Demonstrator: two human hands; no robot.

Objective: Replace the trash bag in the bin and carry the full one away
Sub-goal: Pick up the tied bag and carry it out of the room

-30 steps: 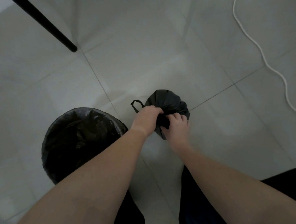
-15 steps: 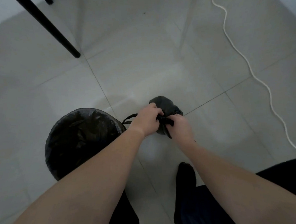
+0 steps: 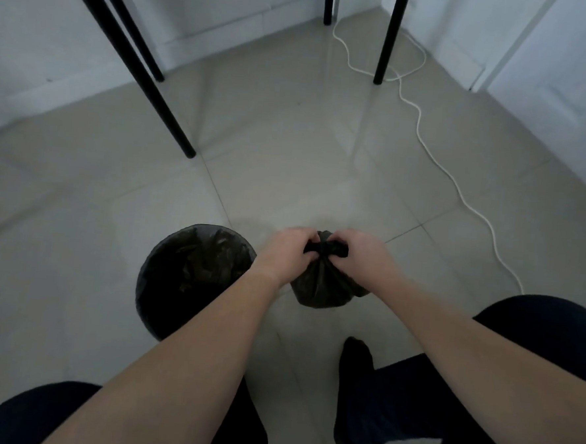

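Full trash bag (image 3: 322, 287): black, neck bunched tight, just below frame centre at 6 o'clock. Can't tell if its base sits on the tiled floor (image 3: 288, 159) or hangs clear. Left hand (image 3: 291, 252) has fingers curled around the neck from 9 o'clock, and right hand (image 3: 361, 257) is clenched on the same neck from 3 o'clock. Both hands pinch the twisted plastic between them. Bin (image 3: 147, 281) at 9 o'clock of the bag, just beside it, upright, with a black liner (image 3: 196, 260) inside. White cable (image 3: 458, 192) runs along the floor at 2 o'clock. Black furniture legs (image 3: 149, 75) at 11 and 1 o'clock. Dark-socked foot (image 3: 355, 359) at 5 o'clock.
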